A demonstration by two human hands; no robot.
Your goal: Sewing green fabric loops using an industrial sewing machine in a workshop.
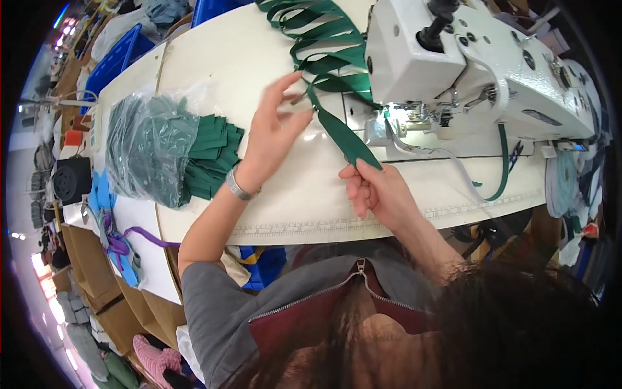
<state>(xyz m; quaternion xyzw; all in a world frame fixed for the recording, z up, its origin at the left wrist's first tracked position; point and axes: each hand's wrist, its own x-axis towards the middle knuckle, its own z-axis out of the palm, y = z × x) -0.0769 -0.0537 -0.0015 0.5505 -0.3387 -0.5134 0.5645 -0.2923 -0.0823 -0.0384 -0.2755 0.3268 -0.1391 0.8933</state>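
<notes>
My right hand (382,194) pinches the near end of a green fabric strip (343,136) between thumb and fingers. The strip slants away to the left, its far end close to my left hand (278,123). That hand, a little blurred, has its thumb and fingers apart beside the strip's far end. Beyond it, a looped row of green strips (327,39) lies folded back and forth, running to the lit needle area of a white sewing machine (414,71). Whether the strip in my right hand joins that row is hard to see.
A clear plastic bag (149,149) of stacked green fabric pieces (214,155) lies on the white table (272,211) at left. A ruler scale (311,228) follows the near edge. Blue bins (120,58) stand far left; purple ribbon (116,243) hangs at the left edge.
</notes>
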